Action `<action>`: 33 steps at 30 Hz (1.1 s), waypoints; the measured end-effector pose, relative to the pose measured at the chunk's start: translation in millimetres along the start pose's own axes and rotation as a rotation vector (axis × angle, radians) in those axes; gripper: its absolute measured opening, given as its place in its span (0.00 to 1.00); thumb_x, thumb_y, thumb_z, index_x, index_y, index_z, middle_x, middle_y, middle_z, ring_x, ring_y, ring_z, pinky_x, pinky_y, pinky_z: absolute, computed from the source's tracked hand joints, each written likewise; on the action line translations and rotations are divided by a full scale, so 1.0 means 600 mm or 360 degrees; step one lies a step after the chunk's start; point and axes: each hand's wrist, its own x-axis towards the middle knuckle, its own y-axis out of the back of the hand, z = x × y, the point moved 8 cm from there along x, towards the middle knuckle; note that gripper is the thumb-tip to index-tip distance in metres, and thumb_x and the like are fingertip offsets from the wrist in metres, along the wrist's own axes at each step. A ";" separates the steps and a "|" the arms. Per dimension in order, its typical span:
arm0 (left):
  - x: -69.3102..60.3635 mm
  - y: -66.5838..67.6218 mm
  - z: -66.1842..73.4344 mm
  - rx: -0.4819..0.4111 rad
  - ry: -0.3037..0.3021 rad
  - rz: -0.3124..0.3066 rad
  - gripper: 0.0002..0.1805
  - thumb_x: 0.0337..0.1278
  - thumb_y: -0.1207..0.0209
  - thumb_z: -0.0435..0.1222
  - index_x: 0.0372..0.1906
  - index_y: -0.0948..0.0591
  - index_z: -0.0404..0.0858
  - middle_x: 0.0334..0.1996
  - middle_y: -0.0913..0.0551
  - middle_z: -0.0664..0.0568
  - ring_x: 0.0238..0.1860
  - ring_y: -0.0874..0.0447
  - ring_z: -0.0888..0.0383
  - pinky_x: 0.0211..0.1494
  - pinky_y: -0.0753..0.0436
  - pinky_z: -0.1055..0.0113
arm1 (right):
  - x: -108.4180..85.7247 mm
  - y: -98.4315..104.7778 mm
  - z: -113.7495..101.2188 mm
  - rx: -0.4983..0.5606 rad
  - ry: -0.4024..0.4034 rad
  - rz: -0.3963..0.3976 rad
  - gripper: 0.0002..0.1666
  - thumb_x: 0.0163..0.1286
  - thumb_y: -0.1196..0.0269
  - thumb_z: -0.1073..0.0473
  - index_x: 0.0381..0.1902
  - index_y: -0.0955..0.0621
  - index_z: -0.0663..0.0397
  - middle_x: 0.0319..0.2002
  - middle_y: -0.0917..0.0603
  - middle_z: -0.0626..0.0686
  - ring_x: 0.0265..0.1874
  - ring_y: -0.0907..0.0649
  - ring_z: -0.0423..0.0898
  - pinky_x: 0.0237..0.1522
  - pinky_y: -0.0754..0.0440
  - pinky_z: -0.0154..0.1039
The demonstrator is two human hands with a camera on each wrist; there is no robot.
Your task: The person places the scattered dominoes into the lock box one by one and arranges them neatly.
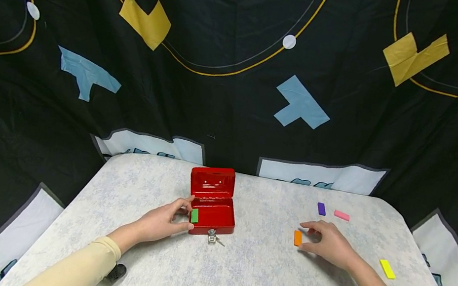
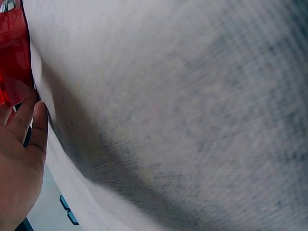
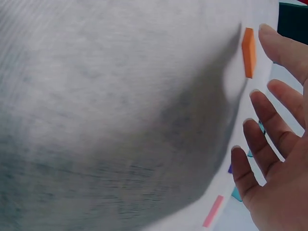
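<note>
The red metal cash box point(image 1: 213, 215) stands with its lid up, a lock with keys point(image 1: 212, 236) hanging at its front. My left hand point(image 1: 163, 217) is at the box's left side, thumb by the front corner and fingers along the left wall; its fingers point(image 2: 26, 118) look fairly straight. Between thumb and forefinger a green block point(image 1: 194, 215) shows at the box's left inner edge; whether a finger touches it I cannot tell. My right hand point(image 1: 327, 243) hovers with spread fingers just right of an orange block point(image 1: 297, 238), which appears apart from the fingers point(image 3: 262, 110) in the right wrist view.
Behind the right hand lie a purple block point(image 1: 321, 208) and a pink block point(image 1: 341, 215). A yellow block point(image 1: 387, 269) lies to the right of that forearm. The pale patterned table point(image 1: 253, 277) ends at the back before a dark curtain point(image 1: 216, 111).
</note>
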 end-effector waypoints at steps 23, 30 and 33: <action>0.001 0.000 0.000 0.0004 0.0009 0.0005 0.22 0.63 0.34 0.56 0.54 0.28 0.55 0.79 0.41 0.63 0.65 0.23 0.60 0.63 0.24 0.50 | -0.008 -0.022 0.032 0.0181 -0.0165 0.0044 0.34 0.58 0.22 0.44 0.60 0.17 0.48 0.54 0.19 0.51 0.52 0.26 0.51 0.51 0.26 0.50; 0.001 -0.002 -0.002 0.0005 0.0014 0.0002 0.22 0.63 0.34 0.56 0.53 0.28 0.55 0.79 0.41 0.63 0.65 0.23 0.59 0.63 0.24 0.50 | -0.006 -0.025 0.033 0.0188 -0.0172 0.0036 0.32 0.58 0.22 0.47 0.58 0.16 0.48 0.54 0.19 0.52 0.52 0.26 0.51 0.52 0.26 0.51; 0.001 -0.002 0.000 0.0004 0.0010 0.0001 0.22 0.63 0.34 0.56 0.54 0.28 0.54 0.79 0.41 0.62 0.65 0.23 0.57 0.62 0.24 0.49 | -0.006 -0.025 0.034 0.0184 -0.0168 0.0041 0.31 0.58 0.22 0.47 0.58 0.16 0.48 0.53 0.19 0.51 0.52 0.26 0.51 0.52 0.26 0.51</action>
